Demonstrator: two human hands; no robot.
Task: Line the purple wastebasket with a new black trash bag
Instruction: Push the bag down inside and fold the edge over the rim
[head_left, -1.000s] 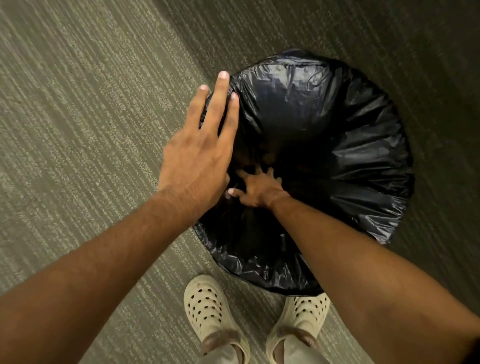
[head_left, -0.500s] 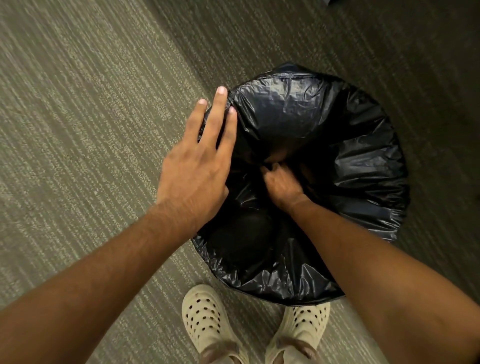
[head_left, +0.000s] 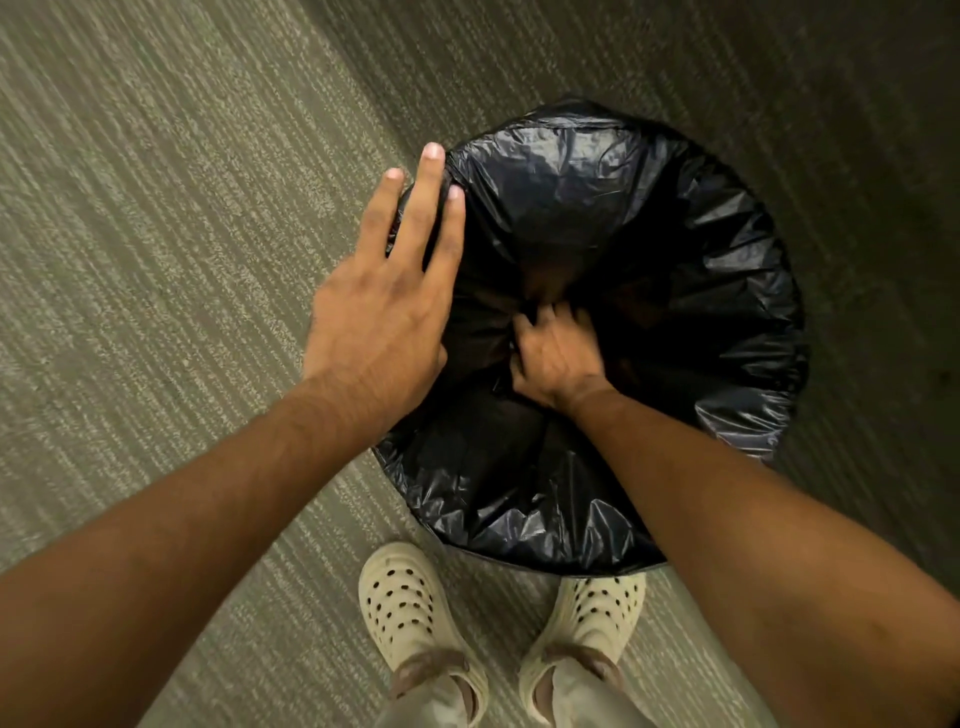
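The black trash bag (head_left: 691, 291) is draped over the round wastebasket, whose purple body is hidden under the plastic. My left hand (head_left: 384, 312) lies flat on the bag at the left rim, fingers stretched out and pointing away from me, thumb hidden. My right hand (head_left: 553, 358) is down inside the bag near the middle. Its fingers are curled into bunched plastic, and the folds radiate out from it. The bag's edge hangs over the rim all round, with a loose flap (head_left: 748, 431) at the right.
The basket stands on striped grey-green carpet (head_left: 182, 260), darker and in shadow to the right. My two feet in cream perforated clogs (head_left: 405, 613) stand right against the near side of the basket.
My right hand has moved from the near-left of the bag's inside toward the middle and its spread fingers have curled into the plastic. My left hand stays on the left rim.
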